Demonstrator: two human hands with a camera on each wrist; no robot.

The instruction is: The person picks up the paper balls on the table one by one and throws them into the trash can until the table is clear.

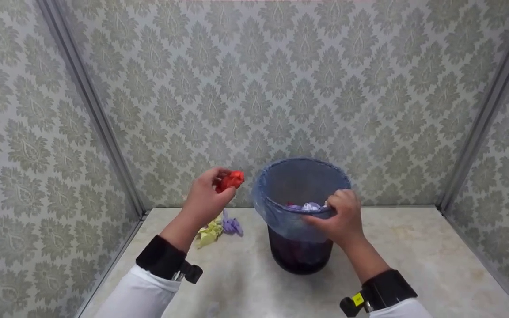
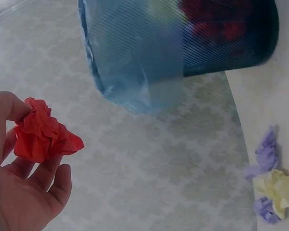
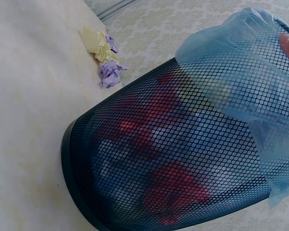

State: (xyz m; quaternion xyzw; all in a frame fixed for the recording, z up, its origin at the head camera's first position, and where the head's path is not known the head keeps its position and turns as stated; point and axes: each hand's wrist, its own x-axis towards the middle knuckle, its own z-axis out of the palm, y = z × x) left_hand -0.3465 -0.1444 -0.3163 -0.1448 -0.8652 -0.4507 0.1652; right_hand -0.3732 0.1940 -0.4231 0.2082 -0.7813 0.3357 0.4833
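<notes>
My left hand [image 1: 208, 194] pinches a crumpled ball of red paper [image 2: 43, 132] between thumb and fingers, raised to the left of the bin. A black mesh waste bin [image 3: 149, 144] stands on the table, lined with a blue plastic bag [image 1: 276, 221] folded over its rim. My right hand [image 1: 343, 216] grips the near right part of that rim, fingers over the edge and thumb outside. Through the mesh in the right wrist view show red, white and yellowish crumpled papers. White and purple paper [image 1: 309, 206] shows inside the bin's mouth.
On the table [image 1: 400, 247], left of the bin, lie crumpled yellow paper [image 1: 210, 234] and purple paper [image 1: 232, 226]. Patterned wall panels [image 1: 254, 88] enclose the table at the back and both sides, with grey metal strips along the corners.
</notes>
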